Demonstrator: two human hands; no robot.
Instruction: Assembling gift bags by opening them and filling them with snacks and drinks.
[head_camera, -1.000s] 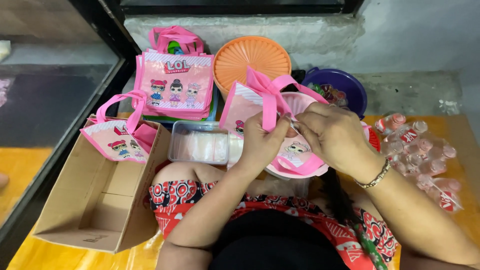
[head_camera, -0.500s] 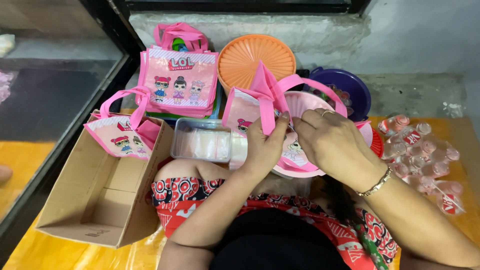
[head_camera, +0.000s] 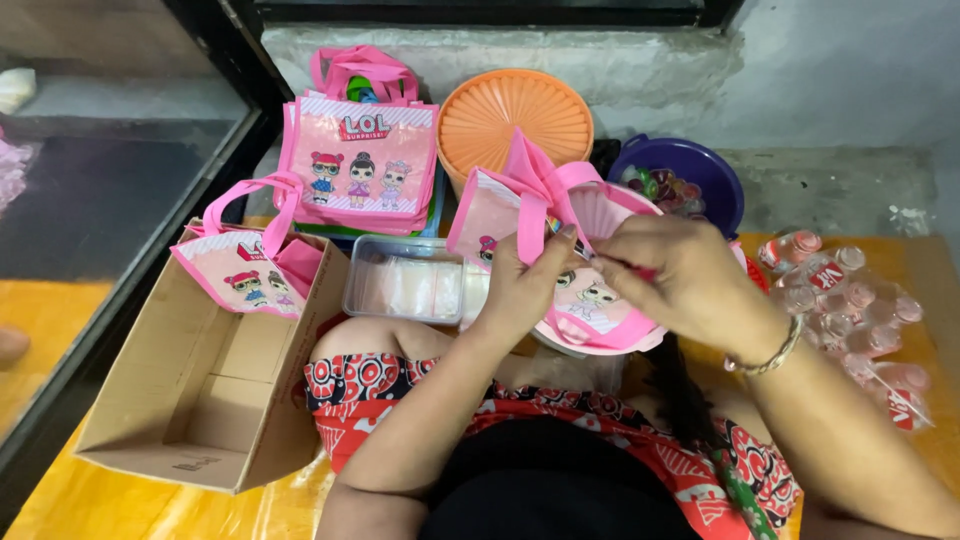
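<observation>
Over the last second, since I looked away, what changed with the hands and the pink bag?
Little: both hands shifted slightly on the pink bag, the left hand holding its edge and the right hand at its opening. The cardboard box, clear container and orange lid stayed put.

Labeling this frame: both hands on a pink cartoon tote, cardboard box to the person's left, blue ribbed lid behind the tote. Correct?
Not quite: the ribbed lid is orange, not blue; the head view shows it. The rest holds: the left hand and right hand are both on the pink cartoon tote, and the cardboard box sits to the person's left.
</observation>
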